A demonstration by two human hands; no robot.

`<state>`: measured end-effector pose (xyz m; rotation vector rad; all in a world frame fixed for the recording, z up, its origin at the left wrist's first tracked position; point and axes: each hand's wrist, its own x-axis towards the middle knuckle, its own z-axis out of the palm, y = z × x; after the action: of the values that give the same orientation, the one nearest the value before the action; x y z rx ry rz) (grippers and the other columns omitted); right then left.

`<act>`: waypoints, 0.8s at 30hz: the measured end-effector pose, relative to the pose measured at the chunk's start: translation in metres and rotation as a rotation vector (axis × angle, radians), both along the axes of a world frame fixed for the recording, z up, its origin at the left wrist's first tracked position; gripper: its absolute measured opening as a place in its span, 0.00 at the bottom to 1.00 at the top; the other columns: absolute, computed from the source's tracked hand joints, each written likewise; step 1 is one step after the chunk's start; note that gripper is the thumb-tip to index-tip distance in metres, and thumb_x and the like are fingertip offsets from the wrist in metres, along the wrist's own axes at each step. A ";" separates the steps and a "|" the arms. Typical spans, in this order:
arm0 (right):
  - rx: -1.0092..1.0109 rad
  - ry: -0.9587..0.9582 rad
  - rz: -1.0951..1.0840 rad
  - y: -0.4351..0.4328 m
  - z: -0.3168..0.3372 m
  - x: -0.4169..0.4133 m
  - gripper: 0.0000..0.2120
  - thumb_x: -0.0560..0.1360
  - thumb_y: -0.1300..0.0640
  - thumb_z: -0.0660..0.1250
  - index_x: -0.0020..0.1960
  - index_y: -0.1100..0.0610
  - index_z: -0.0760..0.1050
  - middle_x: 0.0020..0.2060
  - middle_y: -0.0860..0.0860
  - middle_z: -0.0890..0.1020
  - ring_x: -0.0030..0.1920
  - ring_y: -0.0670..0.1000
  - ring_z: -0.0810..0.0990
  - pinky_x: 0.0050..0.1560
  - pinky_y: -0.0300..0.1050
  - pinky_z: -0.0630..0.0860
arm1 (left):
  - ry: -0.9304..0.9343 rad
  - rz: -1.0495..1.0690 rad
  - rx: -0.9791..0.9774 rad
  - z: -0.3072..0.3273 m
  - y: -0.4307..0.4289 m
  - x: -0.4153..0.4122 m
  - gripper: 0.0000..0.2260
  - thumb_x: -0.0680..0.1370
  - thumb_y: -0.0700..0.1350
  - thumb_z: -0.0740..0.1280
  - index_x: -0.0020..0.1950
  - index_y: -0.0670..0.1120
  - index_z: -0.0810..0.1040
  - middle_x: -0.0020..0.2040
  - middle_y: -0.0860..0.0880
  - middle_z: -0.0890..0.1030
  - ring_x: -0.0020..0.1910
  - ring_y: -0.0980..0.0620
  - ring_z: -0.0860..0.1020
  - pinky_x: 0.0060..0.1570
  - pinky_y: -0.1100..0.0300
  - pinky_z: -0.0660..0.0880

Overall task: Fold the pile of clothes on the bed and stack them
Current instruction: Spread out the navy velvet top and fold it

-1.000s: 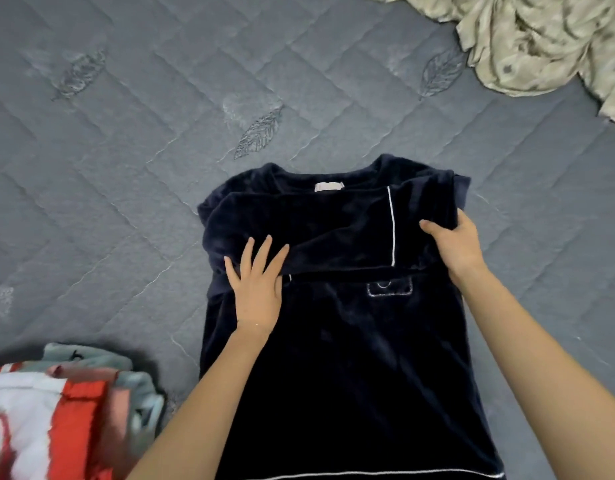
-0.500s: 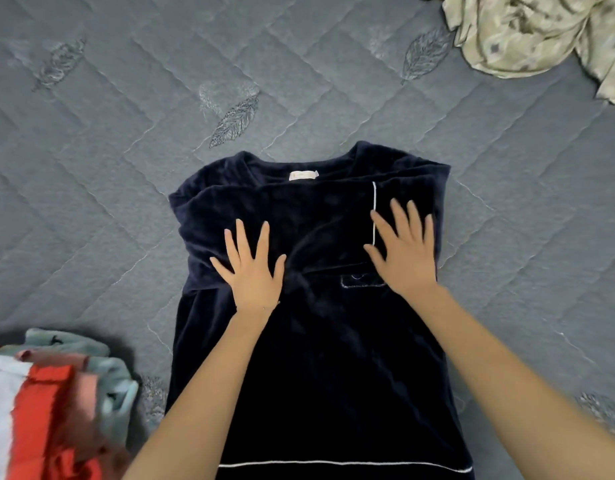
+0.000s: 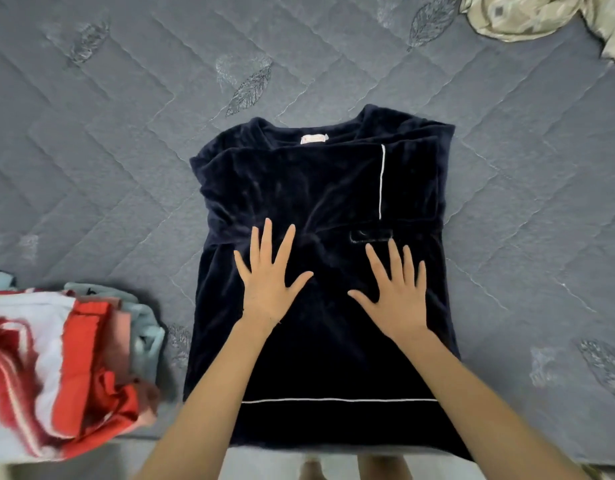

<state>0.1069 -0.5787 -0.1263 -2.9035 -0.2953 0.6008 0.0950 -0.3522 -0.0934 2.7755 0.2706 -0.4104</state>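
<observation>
A dark navy velvet top (image 3: 319,188) with thin white piping lies flat on the grey quilted bed (image 3: 126,150), collar away from me, both sleeves folded inward across the chest. My left hand (image 3: 269,275) lies flat on its middle with fingers spread. My right hand (image 3: 397,292) presses flat beside it, just below a small chest pocket (image 3: 370,235). A stack of folded clothes (image 3: 67,368) in red, white, pink and pale teal sits at the near left edge of the bed.
A crumpled cream patterned garment (image 3: 541,15) lies at the far right corner. The bed's near edge (image 3: 143,441) runs along the bottom, with pale floor and my feet (image 3: 313,471) below it.
My right hand let go of the folded right sleeve and laid flat on the top. Both hands slid down toward me over the fabric.
</observation>
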 end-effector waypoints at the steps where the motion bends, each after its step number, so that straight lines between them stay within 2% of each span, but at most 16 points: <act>1: -0.004 0.015 -0.012 0.002 -0.002 -0.019 0.39 0.73 0.29 0.50 0.78 0.45 0.47 0.78 0.56 0.53 0.76 0.61 0.51 0.73 0.65 0.51 | -0.003 -0.010 -0.013 -0.002 -0.002 -0.014 0.35 0.76 0.64 0.57 0.78 0.59 0.45 0.78 0.50 0.38 0.76 0.49 0.35 0.69 0.38 0.37; 4: -0.025 0.035 -0.055 0.004 -0.011 -0.066 0.40 0.72 0.30 0.56 0.78 0.45 0.49 0.77 0.57 0.54 0.76 0.62 0.53 0.72 0.66 0.52 | 0.038 -0.031 0.002 -0.017 -0.001 -0.058 0.33 0.78 0.62 0.57 0.78 0.58 0.44 0.79 0.49 0.39 0.76 0.47 0.36 0.70 0.38 0.38; 8: -0.039 0.033 -0.136 -0.004 -0.011 -0.114 0.40 0.74 0.35 0.60 0.78 0.46 0.44 0.77 0.57 0.53 0.77 0.62 0.51 0.73 0.65 0.48 | 0.112 -0.102 0.104 -0.037 0.014 -0.118 0.32 0.80 0.57 0.59 0.77 0.57 0.42 0.79 0.46 0.44 0.77 0.43 0.40 0.70 0.35 0.40; 13: -0.027 0.046 -0.285 -0.027 0.009 -0.157 0.40 0.75 0.40 0.65 0.78 0.46 0.47 0.78 0.57 0.51 0.77 0.61 0.47 0.73 0.62 0.46 | 0.124 -0.067 0.067 -0.028 0.035 -0.180 0.32 0.78 0.58 0.63 0.78 0.55 0.53 0.79 0.44 0.50 0.77 0.42 0.45 0.71 0.37 0.41; 16: -0.046 0.048 -0.416 -0.051 0.017 -0.172 0.43 0.73 0.41 0.68 0.78 0.47 0.48 0.77 0.57 0.53 0.77 0.61 0.49 0.73 0.63 0.48 | 0.122 0.060 0.051 -0.025 0.049 -0.210 0.31 0.77 0.56 0.65 0.77 0.53 0.57 0.78 0.43 0.51 0.77 0.41 0.48 0.71 0.36 0.45; 19: -0.067 0.154 -0.566 -0.073 0.020 -0.182 0.45 0.72 0.41 0.69 0.78 0.45 0.45 0.77 0.56 0.51 0.76 0.59 0.50 0.73 0.63 0.50 | 0.135 0.211 0.043 -0.028 0.060 -0.235 0.31 0.77 0.54 0.66 0.77 0.53 0.58 0.78 0.41 0.51 0.76 0.39 0.50 0.70 0.37 0.50; 22: -0.063 0.266 -0.660 -0.089 0.020 -0.189 0.45 0.73 0.42 0.69 0.78 0.43 0.41 0.75 0.58 0.59 0.72 0.62 0.62 0.69 0.63 0.60 | 0.147 0.455 -0.081 -0.035 0.064 -0.253 0.31 0.78 0.51 0.66 0.78 0.50 0.56 0.77 0.40 0.54 0.75 0.40 0.54 0.70 0.41 0.55; 24: -0.014 0.303 -0.747 -0.094 0.018 -0.197 0.46 0.73 0.46 0.70 0.78 0.44 0.41 0.71 0.60 0.66 0.67 0.64 0.68 0.66 0.62 0.66 | 0.097 0.633 -0.178 -0.038 0.065 -0.264 0.31 0.78 0.46 0.67 0.77 0.47 0.57 0.74 0.37 0.61 0.72 0.38 0.60 0.68 0.44 0.59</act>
<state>-0.0896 -0.6724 -0.1084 -2.5785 0.7882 0.8572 -0.1690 -0.2870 -0.1311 2.3321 1.0388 -0.3769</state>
